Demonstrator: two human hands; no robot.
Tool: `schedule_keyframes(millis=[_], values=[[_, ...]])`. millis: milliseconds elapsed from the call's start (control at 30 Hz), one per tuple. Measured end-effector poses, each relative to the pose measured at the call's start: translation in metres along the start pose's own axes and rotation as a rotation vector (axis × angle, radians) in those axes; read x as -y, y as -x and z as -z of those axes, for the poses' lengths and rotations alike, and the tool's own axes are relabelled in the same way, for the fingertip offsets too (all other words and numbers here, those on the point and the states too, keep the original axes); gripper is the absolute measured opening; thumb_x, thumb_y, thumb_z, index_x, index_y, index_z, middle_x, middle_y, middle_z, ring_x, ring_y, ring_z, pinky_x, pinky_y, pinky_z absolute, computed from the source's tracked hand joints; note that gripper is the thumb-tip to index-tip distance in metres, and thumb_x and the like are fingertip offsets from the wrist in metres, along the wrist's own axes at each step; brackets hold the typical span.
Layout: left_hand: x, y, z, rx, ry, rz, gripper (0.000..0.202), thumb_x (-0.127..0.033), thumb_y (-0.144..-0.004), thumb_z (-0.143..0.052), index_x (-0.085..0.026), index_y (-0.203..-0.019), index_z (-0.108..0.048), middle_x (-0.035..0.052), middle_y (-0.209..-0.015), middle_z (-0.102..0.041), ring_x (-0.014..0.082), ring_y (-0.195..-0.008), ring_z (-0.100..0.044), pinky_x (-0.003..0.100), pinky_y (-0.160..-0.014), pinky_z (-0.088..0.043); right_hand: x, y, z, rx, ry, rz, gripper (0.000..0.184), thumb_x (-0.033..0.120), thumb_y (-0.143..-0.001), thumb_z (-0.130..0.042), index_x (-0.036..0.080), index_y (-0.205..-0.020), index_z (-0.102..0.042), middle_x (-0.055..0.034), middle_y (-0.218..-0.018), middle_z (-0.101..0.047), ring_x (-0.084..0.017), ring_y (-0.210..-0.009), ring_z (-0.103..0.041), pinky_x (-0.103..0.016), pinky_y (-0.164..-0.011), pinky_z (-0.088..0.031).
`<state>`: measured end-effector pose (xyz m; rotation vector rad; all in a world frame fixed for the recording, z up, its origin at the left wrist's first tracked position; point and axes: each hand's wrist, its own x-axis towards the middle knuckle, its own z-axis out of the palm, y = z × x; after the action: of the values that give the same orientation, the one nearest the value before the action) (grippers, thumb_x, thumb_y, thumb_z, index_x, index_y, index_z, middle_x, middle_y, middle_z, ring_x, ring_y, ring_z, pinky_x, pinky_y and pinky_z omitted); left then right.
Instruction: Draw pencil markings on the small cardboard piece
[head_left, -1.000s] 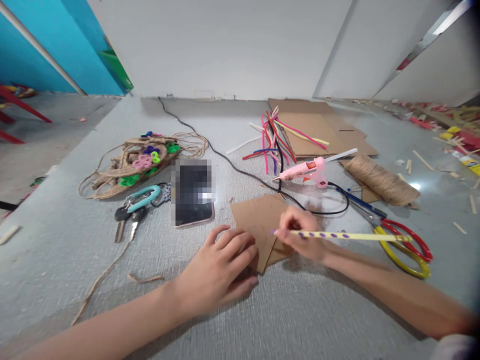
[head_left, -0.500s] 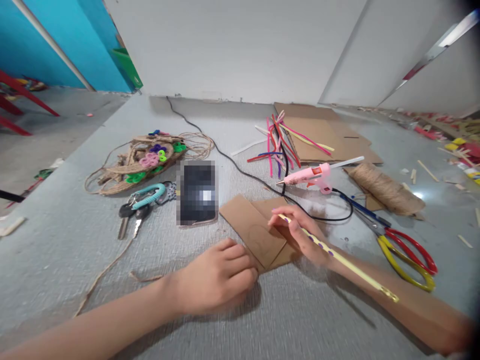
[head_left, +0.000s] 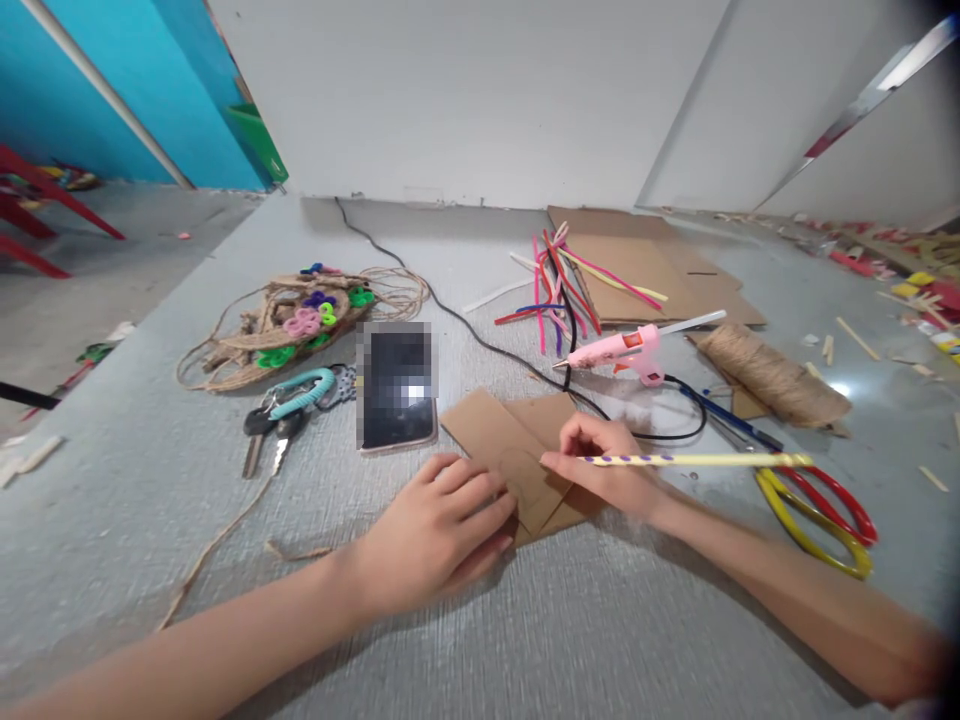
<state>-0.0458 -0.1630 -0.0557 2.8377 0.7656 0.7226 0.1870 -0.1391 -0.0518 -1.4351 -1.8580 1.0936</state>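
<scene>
My right hand (head_left: 611, 465) grips a pale yellow pencil (head_left: 690, 460) with purple spots. The pencil lies nearly level, its eraser end pointing right over the scissors, and my fingers hide its tip. Below that hand is a small piece of cardboard (head_left: 480, 425) with a faint curved pencil line on it. It overlaps a second cardboard piece (head_left: 551, 410). My left hand (head_left: 450, 520) lies palm down at the left edge of the cardboard, fingers stretched a little apart over the corner and nothing held in them.
Behind my right hand lies a pink glue gun (head_left: 619, 350) with a black cord. Scissors (head_left: 814, 510) and a twine roll (head_left: 787, 375) are at the right. Pipe cleaners (head_left: 555, 290) lie farther back. At the left are a phone (head_left: 397, 390), keys (head_left: 277, 430) and a twine-wrapped craft piece (head_left: 300, 320).
The pencil has swung from a downward slant to nearly level, and my right hand has closed more tightly around it. My left hand's fingers have spread and shifted slightly up onto the cardboard.
</scene>
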Motion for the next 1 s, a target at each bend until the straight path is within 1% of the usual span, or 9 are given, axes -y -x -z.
schedule_keyframes(millis=[67, 167, 300, 400, 533, 633, 700, 900, 1000], values=[[0.000, 0.000, -0.001, -0.003, 0.016, -0.013, 0.022, -0.025, -0.091, -0.047, -0.016, -0.107, -0.060, 0.0046, -0.100, -0.068, 0.0197, -0.094, -0.059, 0.035, -0.081, -0.042, -0.001, -0.004, 0.000, -0.005, 0.031, 0.018, 0.031, 0.037, -0.079, -0.061, 0.019, -0.060, -0.044, 0.0055, -0.054, -0.045, -0.007, -0.050, -0.039, -0.022, -0.046, -0.029], [0.000, 0.001, -0.004, -0.028, 0.031, -0.023, 0.022, -0.023, -0.090, -0.048, -0.014, -0.108, -0.059, 0.0044, -0.102, -0.068, 0.0196, -0.097, -0.060, 0.035, -0.084, -0.042, 0.000, -0.008, 0.000, 0.021, 0.025, -0.008, 0.033, 0.036, -0.082, -0.057, 0.020, -0.059, -0.040, 0.0060, -0.050, -0.044, -0.007, -0.048, -0.040, -0.022, -0.046, -0.029], [0.000, 0.002, -0.007, -0.054, 0.034, -0.024, 0.022, -0.021, -0.090, -0.048, -0.015, -0.108, -0.059, 0.0044, -0.099, -0.069, 0.0189, -0.095, -0.061, 0.034, -0.083, -0.043, 0.000, -0.011, 0.001, 0.017, 0.098, 0.049, 0.029, 0.032, -0.079, -0.057, 0.019, -0.059, -0.041, 0.0059, -0.052, -0.042, -0.008, -0.051, -0.039, -0.022, -0.047, -0.028], [0.000, 0.002, -0.007, -0.059, 0.032, -0.019, 0.022, -0.021, -0.090, -0.048, -0.016, -0.108, -0.060, 0.0043, -0.098, -0.069, 0.0186, -0.095, -0.062, 0.034, -0.082, -0.044, -0.001, -0.012, 0.003, 0.066, 0.099, 0.049, 0.027, 0.026, -0.078, -0.056, 0.020, -0.057, -0.039, 0.0058, -0.052, -0.041, -0.008, -0.051, -0.038, -0.023, -0.048, -0.028], [-0.001, 0.003, -0.008, -0.060, 0.033, -0.027, 0.022, -0.019, -0.090, -0.047, -0.016, -0.108, -0.060, 0.0040, -0.098, -0.069, 0.0186, -0.096, -0.061, 0.035, -0.082, -0.044, -0.002, -0.012, 0.005, 0.072, 0.114, 0.029, 0.026, 0.029, -0.079, -0.056, 0.020, -0.059, -0.041, 0.0053, -0.053, -0.043, -0.009, -0.051, -0.040, -0.023, -0.048, -0.028], [-0.001, 0.003, -0.008, -0.057, 0.035, -0.022, 0.022, -0.019, -0.090, -0.049, -0.015, -0.108, -0.060, 0.0036, -0.098, -0.069, 0.0191, -0.097, -0.061, 0.035, -0.083, -0.043, -0.001, -0.012, 0.005, 0.102, 0.083, 0.023, 0.026, 0.027, -0.078, -0.054, 0.020, -0.058, -0.040, 0.0055, -0.051, -0.043, -0.009, -0.050, -0.040, -0.023, -0.048, -0.028], [0.000, 0.003, -0.009, -0.059, 0.040, -0.026, 0.022, -0.018, -0.089, -0.050, -0.014, -0.108, -0.060, 0.0036, -0.099, -0.069, 0.0193, -0.098, -0.060, 0.036, -0.084, -0.042, -0.001, -0.012, 0.005, 0.089, 0.086, 0.022, 0.026, 0.027, -0.079, -0.054, 0.020, -0.058, -0.039, 0.0053, -0.051, -0.043, -0.009, -0.050, -0.040, -0.023, -0.048, -0.028], [-0.001, 0.004, -0.009, -0.050, 0.026, -0.023, 0.022, -0.019, -0.090, -0.048, -0.016, -0.109, -0.060, 0.0036, -0.099, -0.069, 0.0186, -0.097, -0.061, 0.035, -0.083, -0.043, -0.005, -0.008, 0.005, 0.087, 0.129, 0.067, 0.026, 0.029, -0.079, -0.054, 0.020, -0.058, -0.041, 0.0044, -0.052, -0.045, -0.009, -0.051, -0.040, -0.023, -0.049, -0.029], [-0.001, 0.004, -0.008, -0.050, 0.016, -0.027, 0.023, -0.020, -0.091, -0.048, -0.016, -0.110, -0.060, 0.0039, -0.099, -0.069, 0.0184, -0.097, -0.061, 0.035, -0.084, -0.043, -0.007, -0.006, 0.006, 0.089, 0.125, 0.091, 0.027, 0.029, -0.078, -0.054, 0.020, -0.057, -0.040, 0.0048, -0.051, -0.043, -0.009, -0.049, -0.038, -0.023, -0.047, -0.028]])
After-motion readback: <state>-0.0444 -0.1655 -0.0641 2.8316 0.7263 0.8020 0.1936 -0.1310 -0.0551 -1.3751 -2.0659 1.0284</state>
